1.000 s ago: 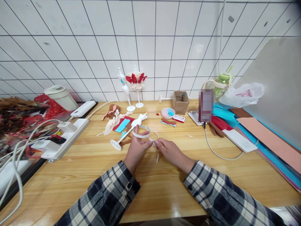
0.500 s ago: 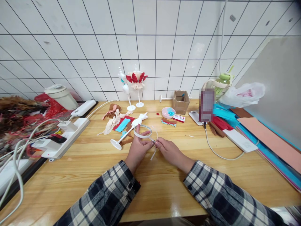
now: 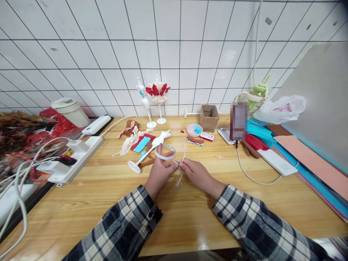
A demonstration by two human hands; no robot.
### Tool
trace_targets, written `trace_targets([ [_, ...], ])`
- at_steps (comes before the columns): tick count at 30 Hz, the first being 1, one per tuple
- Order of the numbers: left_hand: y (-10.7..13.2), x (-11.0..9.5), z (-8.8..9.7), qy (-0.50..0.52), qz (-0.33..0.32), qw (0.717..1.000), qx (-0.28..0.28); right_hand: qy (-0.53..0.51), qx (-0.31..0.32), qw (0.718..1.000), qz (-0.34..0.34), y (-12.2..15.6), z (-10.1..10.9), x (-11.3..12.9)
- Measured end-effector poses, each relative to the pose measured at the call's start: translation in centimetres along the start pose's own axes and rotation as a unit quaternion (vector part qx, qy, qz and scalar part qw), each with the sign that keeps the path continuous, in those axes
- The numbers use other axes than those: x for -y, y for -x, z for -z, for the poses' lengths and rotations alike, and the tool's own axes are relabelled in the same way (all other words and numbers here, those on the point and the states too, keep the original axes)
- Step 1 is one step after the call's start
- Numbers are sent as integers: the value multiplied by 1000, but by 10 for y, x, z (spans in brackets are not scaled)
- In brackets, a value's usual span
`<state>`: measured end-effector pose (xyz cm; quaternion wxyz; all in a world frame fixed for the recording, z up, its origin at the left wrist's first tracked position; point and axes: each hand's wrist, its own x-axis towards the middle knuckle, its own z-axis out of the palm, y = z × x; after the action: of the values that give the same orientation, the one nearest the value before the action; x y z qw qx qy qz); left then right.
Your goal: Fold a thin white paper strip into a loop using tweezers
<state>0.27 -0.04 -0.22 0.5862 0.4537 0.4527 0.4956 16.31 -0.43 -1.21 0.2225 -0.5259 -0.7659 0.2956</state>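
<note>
My left hand (image 3: pixel 160 172) is closed on a small roll of white tape (image 3: pixel 165 151), held just above the wooden table (image 3: pixel 190 214). My right hand (image 3: pixel 196 173) pinches the free strip of tape (image 3: pixel 181 167) that runs off the roll; the strip curls up and hangs down beside my fingers. Just behind my left hand a white mannequin stand (image 3: pixel 148 151) lies on its side among fabric scraps (image 3: pixel 134 139).
A power strip (image 3: pixel 74 159) with plugs and cables sits at the left. Two small dress forms (image 3: pixel 153 98) stand by the tiled wall. A pink bowl (image 3: pixel 194 130), cardboard box (image 3: pixel 208 117), propped phone (image 3: pixel 238 121) and coloured sheets (image 3: pixel 307 159) lie to the right.
The hands stayed almost in place. The loose end of the tape strip has swung and now curls upward above my right fingers.
</note>
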Motion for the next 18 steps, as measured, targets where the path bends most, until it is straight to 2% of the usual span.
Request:
trace_targets([
  [8, -3, 3, 4, 32, 30, 999, 12, -8, 16, 1000, -7, 2, 10, 1],
  [14, -3, 4, 4, 48, 36, 998, 32, 10, 6, 1000, -24, 1, 20, -2],
  [18, -3, 5, 4, 48, 28, 998, 24, 56, 12, 996, -67, -1, 28, -7],
])
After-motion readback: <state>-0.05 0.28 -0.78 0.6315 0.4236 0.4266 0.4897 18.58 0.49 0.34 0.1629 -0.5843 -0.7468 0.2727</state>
